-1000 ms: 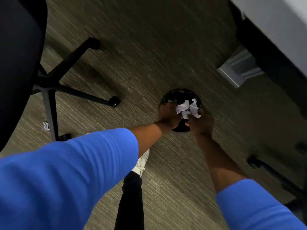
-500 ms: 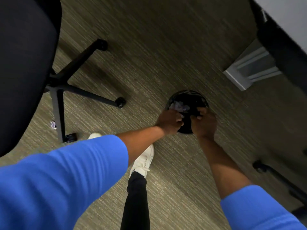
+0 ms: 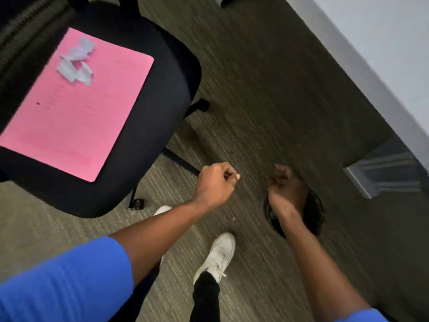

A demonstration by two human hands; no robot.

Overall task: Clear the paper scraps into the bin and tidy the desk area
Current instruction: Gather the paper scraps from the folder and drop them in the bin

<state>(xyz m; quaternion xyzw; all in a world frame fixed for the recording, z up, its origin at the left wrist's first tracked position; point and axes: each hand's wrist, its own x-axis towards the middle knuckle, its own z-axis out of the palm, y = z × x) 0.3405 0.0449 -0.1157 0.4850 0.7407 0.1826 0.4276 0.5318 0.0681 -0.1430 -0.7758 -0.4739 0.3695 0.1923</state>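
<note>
Presently: scraps [image 3: 75, 60], white, heaped on pink sheet [image 3: 69, 108] on chair [image 3: 167, 73] seat. Bin [image 3: 312, 213], black, on carpet, partly behind right hand [image 3: 284, 184]. Left hand [image 3: 217, 182] beside; both curled closed, holding nothing visible.

One black office chair [image 3: 162, 94], one pink sheet [image 3: 76, 108] on its seat, one small heap of white paper scraps [image 3: 75, 62], one black bin [image 3: 312, 212], two hands, two white shoes, one counter [image 3: 380, 49].
</note>
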